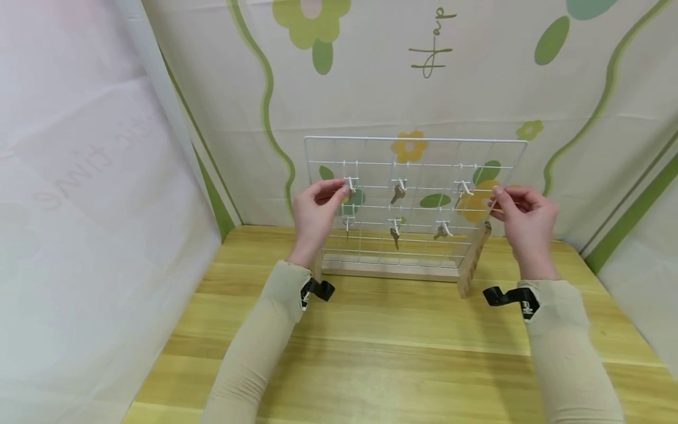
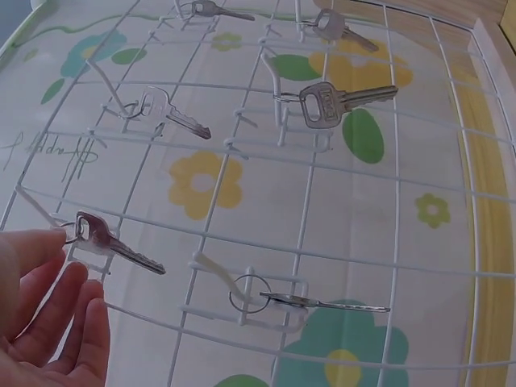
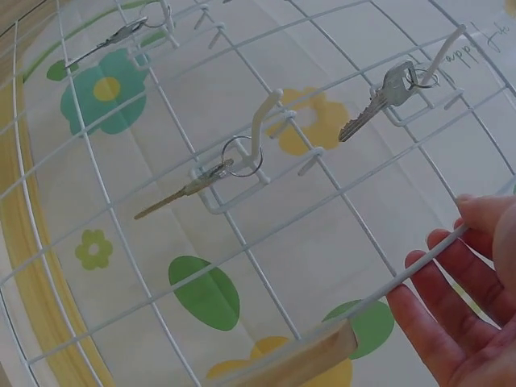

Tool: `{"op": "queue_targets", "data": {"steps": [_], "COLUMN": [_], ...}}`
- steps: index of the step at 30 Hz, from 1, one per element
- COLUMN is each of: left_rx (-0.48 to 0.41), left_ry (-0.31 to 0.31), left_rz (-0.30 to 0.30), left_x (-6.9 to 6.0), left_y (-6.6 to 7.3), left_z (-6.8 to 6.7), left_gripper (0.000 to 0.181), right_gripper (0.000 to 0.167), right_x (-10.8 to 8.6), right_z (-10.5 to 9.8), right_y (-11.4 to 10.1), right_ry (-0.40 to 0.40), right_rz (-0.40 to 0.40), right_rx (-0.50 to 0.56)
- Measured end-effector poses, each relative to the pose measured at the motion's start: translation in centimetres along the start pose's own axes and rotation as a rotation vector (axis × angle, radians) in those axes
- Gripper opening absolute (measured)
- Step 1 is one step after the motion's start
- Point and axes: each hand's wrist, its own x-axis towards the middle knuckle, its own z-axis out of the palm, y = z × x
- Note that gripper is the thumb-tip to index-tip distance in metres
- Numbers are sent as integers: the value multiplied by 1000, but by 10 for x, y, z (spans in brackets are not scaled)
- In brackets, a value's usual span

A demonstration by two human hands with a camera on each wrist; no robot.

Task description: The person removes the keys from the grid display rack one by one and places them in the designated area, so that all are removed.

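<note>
A white wire grid rack [image 1: 365, 138] stands upright in a wooden base [image 1: 389, 270], with several keys hanging by rings from its white hooks. My left hand [image 1: 316, 213] is at the upper left hook. Its thumb and forefinger pinch the ring of a silver key [image 2: 98, 234], which sits on that hook's prong. On the other side, my right hand [image 1: 531, 227] grips the right edge wire [image 3: 431, 256] of the grid between thumb and fingers. Nearby hang an upper middle key [image 1: 398, 193] and a lower left key [image 2: 326, 304].
The rack stands on a wooden table [image 1: 381, 353]. Behind it hangs a pale cloth [image 1: 371, 88] printed with flowers and leaves, and white cloth [image 1: 90, 235] covers the left side. A wooden side support [image 1: 473, 265] holds the grid's right end.
</note>
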Motion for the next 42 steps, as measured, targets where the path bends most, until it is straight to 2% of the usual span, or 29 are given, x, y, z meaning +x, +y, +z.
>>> {"op": "queue_targets", "data": {"steps": [6,12,17,26,32,36,39,42], "left_rx": [20,27,-6,-79,-86,-91,-70,-41], "left_ry": [-29,-28,-41,-55,-46,-46,-50,-62], "left_rz": [-5,-5,34,86,151,185,170,111], "left_x": [3,4,3,-4,-13,-23,-34,-46], "left_y": [3,0,-2,8,22,29,29,23], "left_z": [1,0,-2,-10,-18,-28,-38,-50], "left_gripper": [16,14,15,17,16,15,15,15], "right_gripper": [31,32,32,29,28,30,31,31], "right_x": [1,0,0,-3,-5,-4,-3,-1], "right_z": [1,1,1,-1,-1,-3,-4,-5], "right_y": [2,3,3,2,3,5,7,8], "right_ry": [27,15,14,8,6,13,10,5], "right_rz": [-11,-12,-20,-30,-50,-40,-43,-65], "right_rx": [3,-16,-9,2,6,0,-4,-2]}}
